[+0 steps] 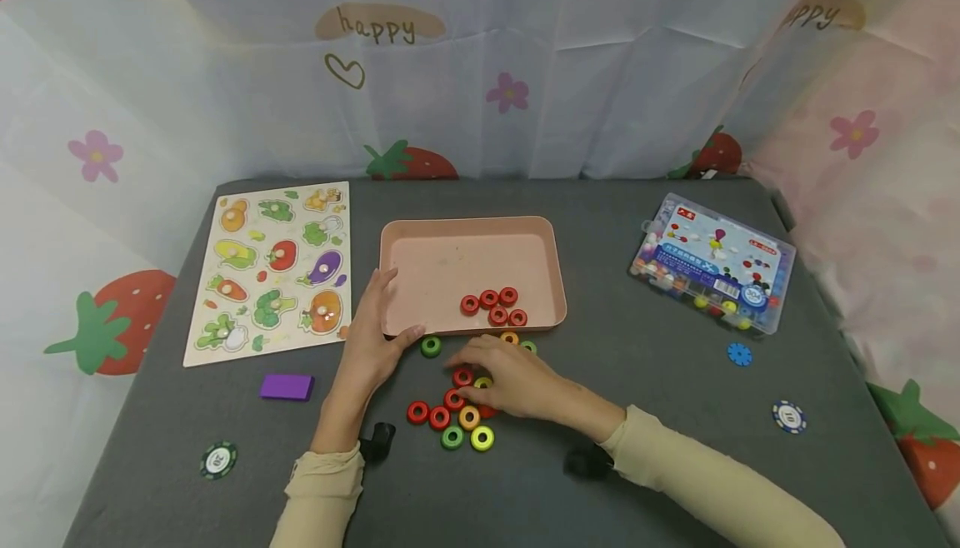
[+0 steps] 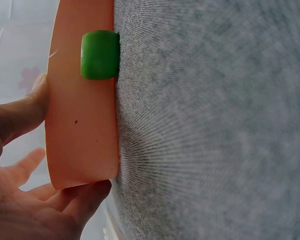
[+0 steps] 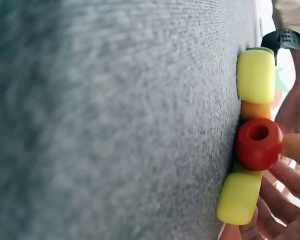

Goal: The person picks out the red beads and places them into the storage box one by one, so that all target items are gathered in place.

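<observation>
My left hand (image 1: 369,333) lies at the near left corner of a pink tray (image 1: 420,240). Its thumb touches the front wall, and the fingers stretch along the left side. Several red ring-shaped beads (image 1: 489,298) sit in the tray. In front of it my right hand (image 1: 517,375) bends over a group of red, green, yellow and orange beads, with a red bead (image 1: 462,376) between thumb and forefinger. In the right wrist view a tilted red bead (image 3: 259,150) stands close to the fingers, among yellow beads (image 3: 239,198). A green bead (image 2: 100,55) stands by the tray's front wall.
A vegetable puzzle board (image 1: 251,281) lies left of the tray, with a purple block (image 1: 287,387) and a green chip (image 1: 218,460) nearer. On the right are a clear plastic case (image 1: 712,265), a blue disc (image 1: 739,354) and a blue-white chip (image 1: 789,416).
</observation>
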